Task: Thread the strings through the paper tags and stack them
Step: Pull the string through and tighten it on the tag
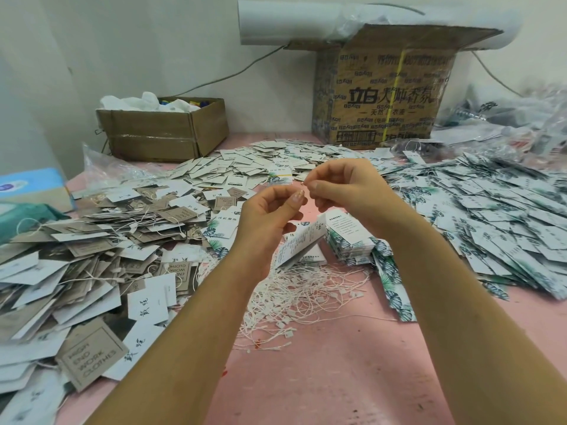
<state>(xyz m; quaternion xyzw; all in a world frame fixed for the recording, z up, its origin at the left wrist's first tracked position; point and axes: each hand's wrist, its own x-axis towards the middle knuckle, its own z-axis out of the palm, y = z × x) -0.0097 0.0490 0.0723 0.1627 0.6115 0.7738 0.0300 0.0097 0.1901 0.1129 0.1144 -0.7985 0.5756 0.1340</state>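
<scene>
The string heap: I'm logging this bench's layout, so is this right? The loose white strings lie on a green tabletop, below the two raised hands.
Not quite. The head view shows the string heap lying on a pink tabletop, not a green one. The rest holds: the strings are loose and white, and they lie below the raised left hand and right hand.
</scene>
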